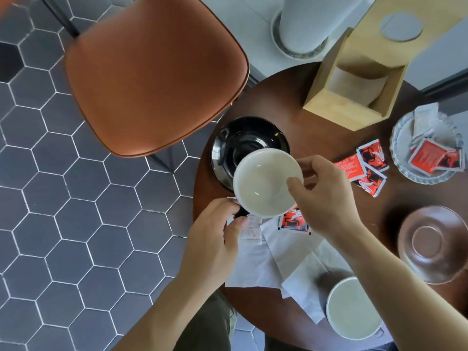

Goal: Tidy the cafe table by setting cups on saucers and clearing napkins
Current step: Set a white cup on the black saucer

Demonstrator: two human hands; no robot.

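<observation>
- Two hands are carrying one white cup (266, 182) just above the table (291, 117), its far edge overlapping the near rim of the black saucer (243, 140).
- The left hand (215, 231) is pinching the cup's dark handle between thumb and curled fingers, while the right hand (326, 196) is curling its thumb and fingertips round the rim on the opposite side.
- The cup is hanging off-centre from the saucer's well; lowered from here, it is likely landing on the sloped rim, tipping or skidding the saucer toward the table edge.
- The right thumb is lying over the rim, so a late release is risking a dragged cup.
- White napkins (260, 259) and red sachets (293, 221) are lying directly under the hands; a sleeveless forearm sweeping back could be pushing them off the table.
- A second cup (352, 307) is sitting on the napkins near the right forearm, close enough that a careless elbow is threatening it; the brown saucer (430, 244) is waiting empty beside it.
</observation>
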